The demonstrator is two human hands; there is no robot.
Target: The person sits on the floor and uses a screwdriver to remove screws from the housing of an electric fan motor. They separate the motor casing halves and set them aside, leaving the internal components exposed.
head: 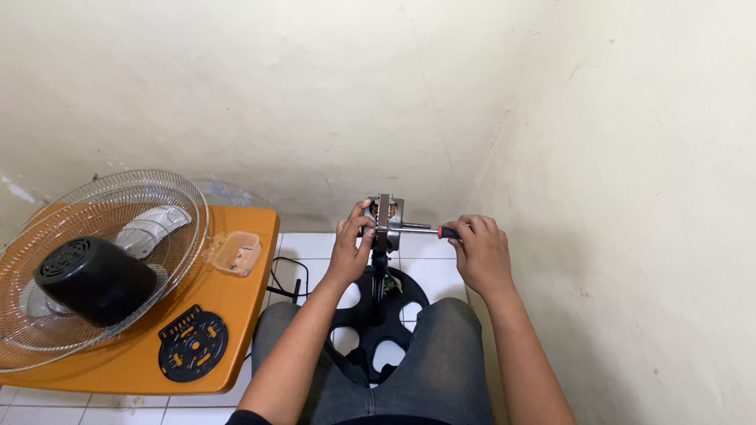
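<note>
Nearby, a clear plastic tray sat on the orange tabletop; a few small bits lay in it, too tiny to identify. The wire fan guard cradled a black motor cover and a pale blade, its left rim cut off by the frame. Between the knees, the left hand had fingers curled around the fan motor, atop its black stand. The right hand had fingers pressed around a screwdriver, its handle mostly hidden.
</note>
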